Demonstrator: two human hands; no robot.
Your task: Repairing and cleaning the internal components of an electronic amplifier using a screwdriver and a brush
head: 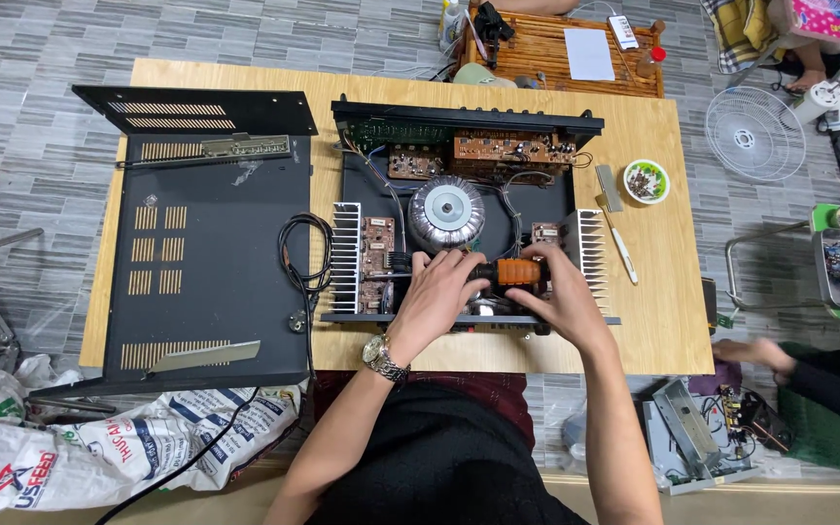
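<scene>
From the head camera, an opened amplifier chassis (459, 209) lies on a wooden table (653, 321), and both hands work low in its front half. The left hand (437, 297), with a wristwatch (382, 359) on its wrist, rests its fingers on the left end of an orange-handled tool (515, 272), while the right hand (561, 292) curls over the handle's right end; the two hands are close together, both gripping that tool. The tool lies crosswise, just below the round silver transformer (446, 213) and between the two finned heat sinks (345, 258). Brown circuit boards (507, 151) line the back of the chassis. The black cover (216, 253) sits flat to the left of the chassis, touching a looped black cable (303, 255). To the right lie a white-handled brush (620, 243) and a small green-rimmed bowl (647, 181).
</scene>
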